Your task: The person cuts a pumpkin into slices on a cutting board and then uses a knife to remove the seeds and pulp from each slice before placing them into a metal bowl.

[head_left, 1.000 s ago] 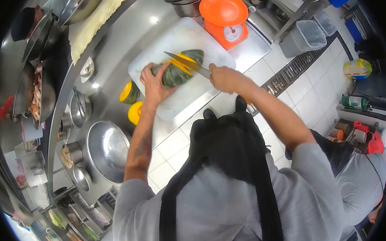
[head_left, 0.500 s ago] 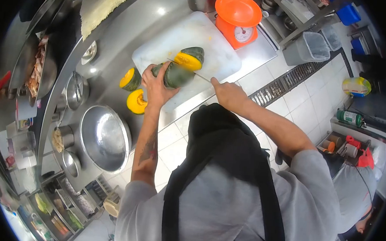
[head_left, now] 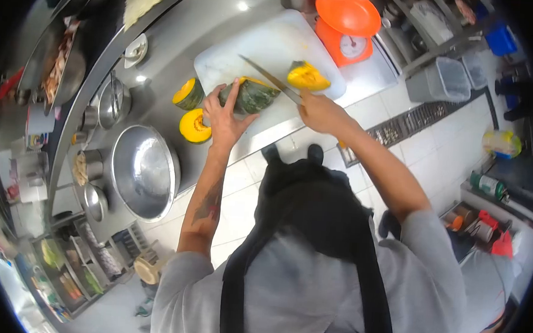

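We see the left hand (head_left: 223, 120) clamped over the green pumpkin (head_left: 256, 100) on the white cutting board (head_left: 250, 40), the right hand (head_left: 320, 113) closed around the knife (head_left: 266, 75). A yellow wedge (head_left: 308, 77) lies nearby; whether knife and pumpkin touch, we cannot quite tell.

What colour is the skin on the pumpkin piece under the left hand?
Dark green! That pumpkin skin shows best in the head view.

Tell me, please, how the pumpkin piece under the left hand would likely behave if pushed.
The pumpkin piece is probably stiff, showing no sag under the left hand. Its curved green rind suggests it might rock. Bulky beside the hand, it is likely fairly heavy.
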A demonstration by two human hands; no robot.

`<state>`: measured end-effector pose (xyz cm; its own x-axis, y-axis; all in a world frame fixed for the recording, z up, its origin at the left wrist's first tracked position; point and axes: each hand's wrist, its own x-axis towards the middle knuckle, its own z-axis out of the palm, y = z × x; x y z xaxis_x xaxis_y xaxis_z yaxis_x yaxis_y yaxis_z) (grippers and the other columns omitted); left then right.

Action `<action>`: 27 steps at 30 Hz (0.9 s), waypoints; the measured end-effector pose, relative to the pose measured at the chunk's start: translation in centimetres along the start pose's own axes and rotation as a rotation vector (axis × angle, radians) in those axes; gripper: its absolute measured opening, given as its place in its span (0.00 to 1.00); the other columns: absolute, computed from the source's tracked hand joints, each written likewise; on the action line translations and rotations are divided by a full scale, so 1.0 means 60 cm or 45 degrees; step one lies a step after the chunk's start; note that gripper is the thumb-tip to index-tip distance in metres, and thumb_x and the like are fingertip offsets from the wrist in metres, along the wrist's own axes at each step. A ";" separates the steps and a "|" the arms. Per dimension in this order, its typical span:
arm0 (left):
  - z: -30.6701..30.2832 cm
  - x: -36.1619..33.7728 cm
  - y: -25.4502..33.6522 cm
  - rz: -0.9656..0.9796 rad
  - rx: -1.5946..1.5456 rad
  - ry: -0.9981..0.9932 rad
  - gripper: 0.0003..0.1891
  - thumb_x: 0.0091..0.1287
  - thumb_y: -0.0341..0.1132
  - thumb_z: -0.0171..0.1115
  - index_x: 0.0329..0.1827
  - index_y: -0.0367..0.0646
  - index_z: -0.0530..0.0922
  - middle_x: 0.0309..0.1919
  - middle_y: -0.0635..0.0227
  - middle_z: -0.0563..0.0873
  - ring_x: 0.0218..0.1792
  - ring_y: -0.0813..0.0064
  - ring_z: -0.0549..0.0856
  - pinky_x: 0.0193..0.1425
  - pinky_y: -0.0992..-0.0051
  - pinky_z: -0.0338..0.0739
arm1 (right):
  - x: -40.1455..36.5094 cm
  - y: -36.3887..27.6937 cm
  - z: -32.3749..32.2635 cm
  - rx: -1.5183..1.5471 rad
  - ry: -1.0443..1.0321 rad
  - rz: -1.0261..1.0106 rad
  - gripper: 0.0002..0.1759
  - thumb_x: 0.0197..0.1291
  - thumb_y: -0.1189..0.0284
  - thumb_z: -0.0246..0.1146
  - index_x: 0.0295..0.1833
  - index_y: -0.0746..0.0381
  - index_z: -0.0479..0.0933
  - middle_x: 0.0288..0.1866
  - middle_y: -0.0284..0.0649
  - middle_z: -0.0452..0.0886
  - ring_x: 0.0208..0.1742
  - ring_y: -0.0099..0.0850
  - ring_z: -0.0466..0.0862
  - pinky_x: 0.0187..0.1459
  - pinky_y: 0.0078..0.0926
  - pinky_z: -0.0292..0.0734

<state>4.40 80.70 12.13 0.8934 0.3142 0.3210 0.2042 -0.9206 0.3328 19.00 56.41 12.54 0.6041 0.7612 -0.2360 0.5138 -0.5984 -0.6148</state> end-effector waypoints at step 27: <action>0.032 0.008 -0.070 -0.167 -0.761 0.314 0.35 0.60 0.44 0.85 0.67 0.42 0.78 0.64 0.53 0.83 0.66 0.51 0.83 0.71 0.60 0.78 | -0.091 -0.217 -0.137 -0.449 -0.085 0.299 0.15 0.81 0.63 0.54 0.55 0.67 0.71 0.32 0.64 0.85 0.39 0.68 0.85 0.45 0.68 0.77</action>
<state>4.77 84.28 9.17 0.7439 0.5245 0.4142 -0.0156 -0.6060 0.7953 14.01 58.00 28.05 0.6944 0.6020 -0.3943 0.5511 -0.7972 -0.2466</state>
